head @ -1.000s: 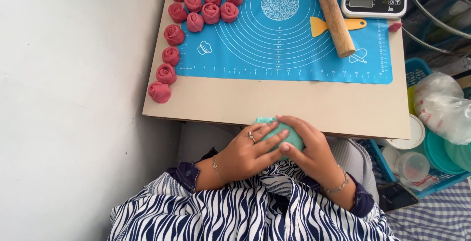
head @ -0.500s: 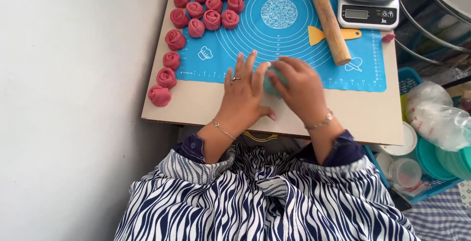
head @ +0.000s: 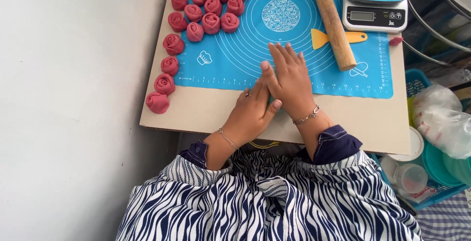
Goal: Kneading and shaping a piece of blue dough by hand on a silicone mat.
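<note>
The right hand (head: 290,80) lay flat, fingers extended, on the blue baking mat (head: 245,54). The left hand (head: 252,113) pressed beside it, fingers loosely spread, holding nothing visible. Pink dough roses (head: 212,23) sat far left.

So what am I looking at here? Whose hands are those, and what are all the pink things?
You are looking down from a camera worn on a person's head, so those are that person's own hands. The left hand and right hand lie flat, side by side and touching, at the near edge of a blue mat. Whether anything is under them cannot be seen. The mat lies on a board. The pink things are dough roses, set in rows at the left, some on the mat and some on the board. Further back lie a rolling pin, a yellow scraper and a kitchen scale. At the right, a basket holds plastic tubs.
</note>
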